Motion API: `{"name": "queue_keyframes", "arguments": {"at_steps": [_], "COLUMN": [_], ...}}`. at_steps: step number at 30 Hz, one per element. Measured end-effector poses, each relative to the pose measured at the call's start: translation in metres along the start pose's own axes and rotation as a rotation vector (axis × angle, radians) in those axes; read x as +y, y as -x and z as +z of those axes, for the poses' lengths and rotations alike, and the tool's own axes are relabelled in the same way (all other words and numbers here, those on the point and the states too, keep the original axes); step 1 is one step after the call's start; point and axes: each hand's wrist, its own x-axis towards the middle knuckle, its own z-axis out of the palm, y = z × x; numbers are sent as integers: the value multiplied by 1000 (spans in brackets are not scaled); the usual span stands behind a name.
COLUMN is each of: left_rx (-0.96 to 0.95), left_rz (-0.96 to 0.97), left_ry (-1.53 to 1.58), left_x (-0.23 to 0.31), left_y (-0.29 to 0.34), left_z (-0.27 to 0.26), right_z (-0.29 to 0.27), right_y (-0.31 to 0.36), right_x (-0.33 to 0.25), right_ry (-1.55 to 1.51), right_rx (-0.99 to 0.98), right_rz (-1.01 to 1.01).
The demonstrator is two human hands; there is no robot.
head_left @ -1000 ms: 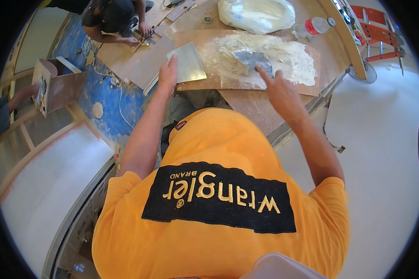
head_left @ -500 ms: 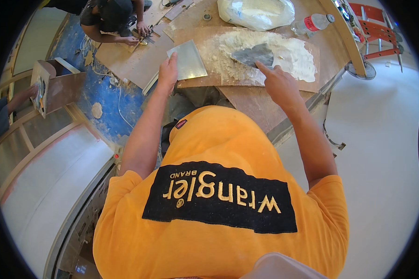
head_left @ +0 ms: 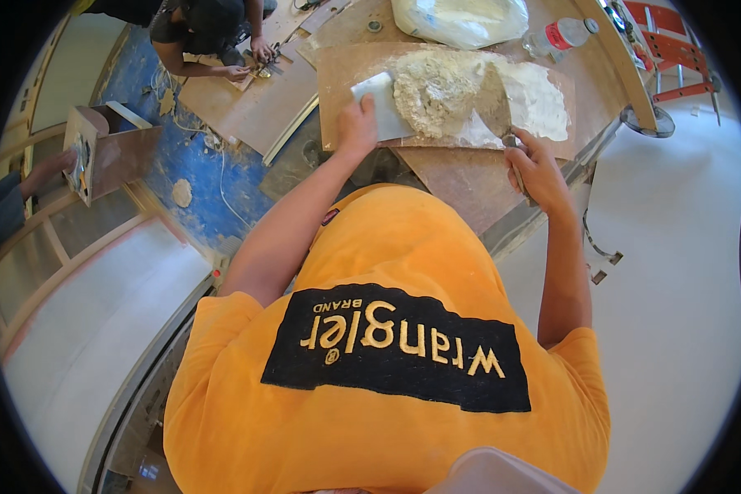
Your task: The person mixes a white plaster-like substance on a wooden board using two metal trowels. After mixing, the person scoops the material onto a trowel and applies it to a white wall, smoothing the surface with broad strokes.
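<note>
My left hand [head_left: 356,128] grips a flat, rectangular silver-grey plate [head_left: 395,122]; my right hand [head_left: 542,174] is closed on a dark-handled scraper [head_left: 511,141]. Lumpy off-white paste [head_left: 436,95] lies between them. Apparent step: gathering paste. Next move calls for steady scraper pressure.

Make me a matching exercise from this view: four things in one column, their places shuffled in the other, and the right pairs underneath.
Things
1. Flat, silvery rectangular plate
2. Slim, dark-handled tool
3. Clear plastic bottle with a red label
4. Orange-red metal ladder

Places
A. Just right of the bulky white plastic bag
B. In the right hand
C. Upper right, past the long, pale wooden strip
D. In the left hand

Right pairs
1-D; 2-B; 3-A; 4-C
</note>
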Motion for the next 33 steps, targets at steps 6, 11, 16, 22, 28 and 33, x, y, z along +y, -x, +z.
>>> {"name": "queue_keyframes", "arguments": {"at_steps": [6, 11, 16, 22, 28, 33], "left_rx": [-159, -286, -278, -150, -140, -276], "left_rz": [-95, -150, -134, -299, -306, -333], "left_ry": [49, 190, 193, 519, 431, 471], "left_x": [94, 141, 127, 66, 32, 27], "left_y": [-15, -15, -26, -23, -10, 7], "left_z": [-1, -19, -37, -56, -59, -56], "right_z": [-4, -8, 16, 64, 79, 35], "right_y": [11, 16, 17, -3, -22, -13], "right_x": [55, 95, 111, 99, 58, 26], "right_ry": [-567, -810, -778, -810, -933, -327], "right_rx": [-4, -126, -214, -201, -106, -20], "right_rz": [46, 119, 175, 174, 133, -45]}}
